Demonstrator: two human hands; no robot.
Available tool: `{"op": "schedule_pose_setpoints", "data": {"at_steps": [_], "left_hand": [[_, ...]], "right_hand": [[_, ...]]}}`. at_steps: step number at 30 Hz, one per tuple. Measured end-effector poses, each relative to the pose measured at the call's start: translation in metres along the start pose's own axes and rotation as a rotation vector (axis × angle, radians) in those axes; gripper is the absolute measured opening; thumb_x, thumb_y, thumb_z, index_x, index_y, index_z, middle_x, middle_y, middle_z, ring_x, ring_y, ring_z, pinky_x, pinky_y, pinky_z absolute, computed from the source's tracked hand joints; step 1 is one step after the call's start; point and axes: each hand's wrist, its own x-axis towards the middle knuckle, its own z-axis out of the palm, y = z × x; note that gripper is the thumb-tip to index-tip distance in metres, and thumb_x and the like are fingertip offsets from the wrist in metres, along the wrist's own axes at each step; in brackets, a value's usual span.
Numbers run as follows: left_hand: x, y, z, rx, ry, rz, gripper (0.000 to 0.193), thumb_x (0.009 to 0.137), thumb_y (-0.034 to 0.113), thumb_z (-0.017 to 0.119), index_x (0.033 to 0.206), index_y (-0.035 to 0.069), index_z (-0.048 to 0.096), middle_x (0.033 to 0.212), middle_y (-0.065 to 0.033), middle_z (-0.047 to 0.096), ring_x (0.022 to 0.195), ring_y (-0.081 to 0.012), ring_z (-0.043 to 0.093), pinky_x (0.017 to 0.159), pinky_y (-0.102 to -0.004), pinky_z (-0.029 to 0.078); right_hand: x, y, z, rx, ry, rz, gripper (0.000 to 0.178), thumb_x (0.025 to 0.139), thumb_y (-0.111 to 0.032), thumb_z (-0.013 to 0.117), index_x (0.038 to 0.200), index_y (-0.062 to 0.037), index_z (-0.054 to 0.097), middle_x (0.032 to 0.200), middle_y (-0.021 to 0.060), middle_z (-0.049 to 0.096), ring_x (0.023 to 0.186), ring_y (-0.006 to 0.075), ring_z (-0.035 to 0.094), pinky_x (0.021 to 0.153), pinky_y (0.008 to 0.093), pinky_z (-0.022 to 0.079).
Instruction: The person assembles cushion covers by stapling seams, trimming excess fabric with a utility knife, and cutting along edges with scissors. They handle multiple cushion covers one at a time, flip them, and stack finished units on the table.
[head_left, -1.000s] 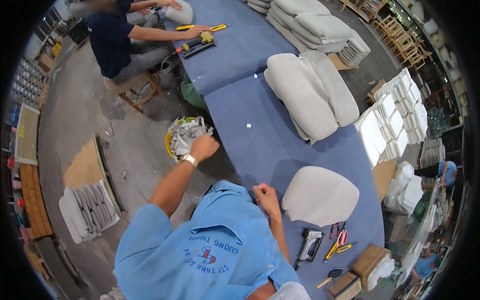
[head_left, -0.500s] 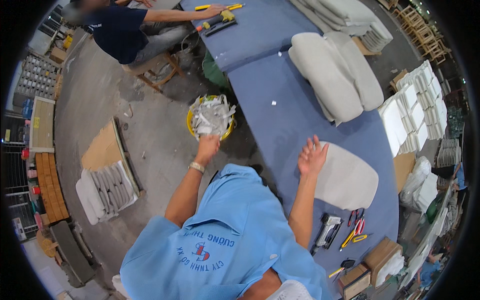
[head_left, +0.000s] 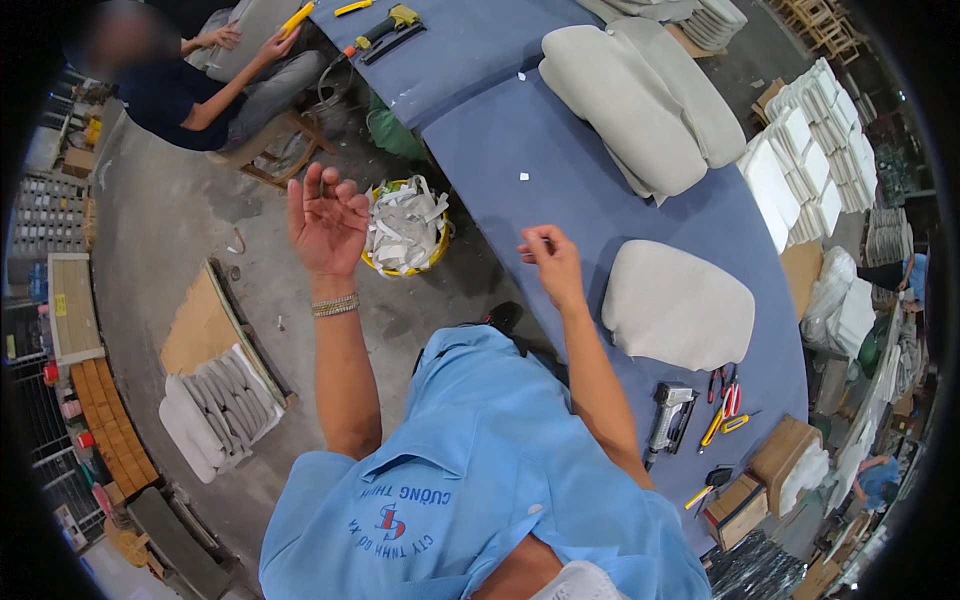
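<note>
My left hand (head_left: 328, 222) is raised beside a yellow bin (head_left: 440, 245) heaped with pale fabric strips (head_left: 404, 228). Its fingers are loosely curled and apart, with the palm showing and nothing in it. Over the edge of the blue table (head_left: 490, 165) hovers my right hand (head_left: 553, 264). Its fingers are bent but apart, and I see nothing between them. To its right a light grey upholstered cushion (head_left: 680, 304) lies on the table, not touched by either hand. Further along the table lies a stack of larger grey cushions (head_left: 640, 110).
A staple gun (head_left: 669, 418), red-handled scissors (head_left: 733, 402) and yellow cutters (head_left: 713, 428) lie near the cushion. Boxes (head_left: 785, 455) stand at the table's near right. A seated co-worker (head_left: 190, 105) holds a yellow tool at far left. Grey pads (head_left: 220, 410) are stacked on the floor.
My left hand has risen from the bin to its left and opened. My right hand has moved left, off the cushion's edge. The co-worker's hand has left the table with a yellow tool.
</note>
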Motion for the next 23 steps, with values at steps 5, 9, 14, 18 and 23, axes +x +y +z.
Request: {"op": "schedule_pose_setpoints", "data": {"at_steps": [5, 9, 14, 18, 23], "left_hand": [[-0.017, -0.019, -0.005, -0.158, 0.060, -0.023, 0.040, 0.108, 0.035, 0.051, 0.081, 0.010, 0.065, 0.071, -0.0002, 0.057, 0.068, -0.0130, 0.052, 0.063, -0.0285, 0.042], [-0.022, -0.039, -0.022, -0.246, 0.071, -0.072, 0.053, 0.109, 0.031, 0.048, 0.058, 0.015, 0.048, 0.050, 0.0029, 0.041, 0.046, -0.0104, 0.037, 0.048, -0.0279, 0.032], [-0.032, -0.068, 0.000, -0.155, 0.104, -0.194, 0.056, 0.108, 0.025, 0.045, 0.053, 0.017, 0.041, 0.049, 0.0025, 0.038, 0.042, -0.0100, 0.036, 0.045, -0.0280, 0.031], [-0.032, -0.092, 0.000, -0.102, 0.125, -0.269, 0.055, 0.107, 0.028, 0.048, 0.054, 0.017, 0.042, 0.050, 0.0027, 0.041, 0.043, -0.0108, 0.038, 0.046, -0.0288, 0.033], [-0.013, -0.146, 0.031, 2.099, -0.415, -0.078, 0.042, 0.090, 0.039, 0.068, 0.067, 0.004, 0.067, 0.069, -0.0206, 0.065, 0.066, -0.0436, 0.064, 0.061, -0.0521, 0.049]], "right_hand": [[-0.003, -0.043, -0.023, 0.670, 0.331, 0.234, 0.021, 0.101, -0.028, 0.064, 0.090, -0.0109, 0.059, 0.084, 0.0030, 0.060, 0.070, 0.0152, 0.056, 0.063, 0.0301, 0.048], [0.024, -0.048, -0.026, 0.774, 0.176, 0.259, 0.026, 0.101, -0.027, 0.063, 0.083, -0.0127, 0.053, 0.078, 0.0016, 0.054, 0.061, 0.0137, 0.049, 0.054, 0.0289, 0.039], [0.045, -0.094, -0.002, 0.599, -0.039, 0.190, 0.027, 0.102, -0.027, 0.062, 0.082, -0.0131, 0.050, 0.075, 0.0011, 0.052, 0.058, 0.0132, 0.048, 0.050, 0.0284, 0.037], [0.037, -0.105, 0.006, 0.475, -0.035, 0.134, 0.026, 0.103, -0.026, 0.062, 0.083, -0.0123, 0.052, 0.073, 0.0012, 0.053, 0.056, 0.0128, 0.048, 0.049, 0.0285, 0.039], [0.031, -0.055, -0.001, 0.062, -0.019, 0.022, 0.030, 0.103, -0.031, 0.063, 0.081, -0.0116, 0.054, 0.072, 0.0015, 0.057, 0.053, 0.0141, 0.055, 0.048, 0.0278, 0.046]]}}
